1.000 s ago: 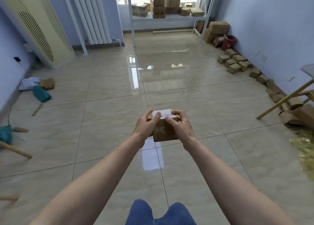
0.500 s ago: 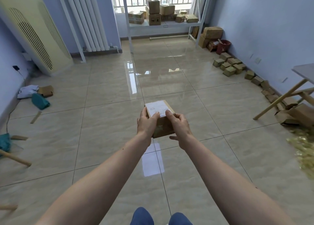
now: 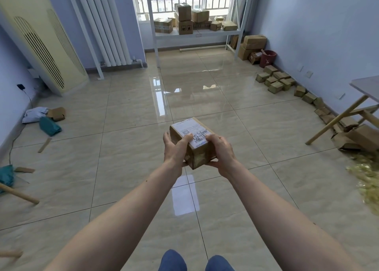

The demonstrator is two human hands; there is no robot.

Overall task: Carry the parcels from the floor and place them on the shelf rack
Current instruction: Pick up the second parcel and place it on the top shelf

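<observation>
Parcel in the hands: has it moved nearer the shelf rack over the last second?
Yes. The parcel has come nearer the shelf rack, which now looms larger ahead.

Walls point(image 3: 320, 24): pale lilac-blue.
Floor point(image 3: 123, 147): glossy beige tiles, mirroring window glare.
Window point(image 3: 196, 2): barred, bright daylight behind.
Radiator point(image 3: 102, 24): white, upright, left of window.
Air conditioner point(image 3: 41, 43): cream, standing far left.

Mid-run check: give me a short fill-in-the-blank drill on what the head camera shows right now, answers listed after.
1. The parcel is held by ____ hands, the left hand and the right hand.
2. The white label sits on the parcel's ____ face.
3. The shelf rack stands at the far end, in front of the ____.
4. The red bucket stands on the floor to the ____ of the rack.

Answers: both; top; window; right
</observation>
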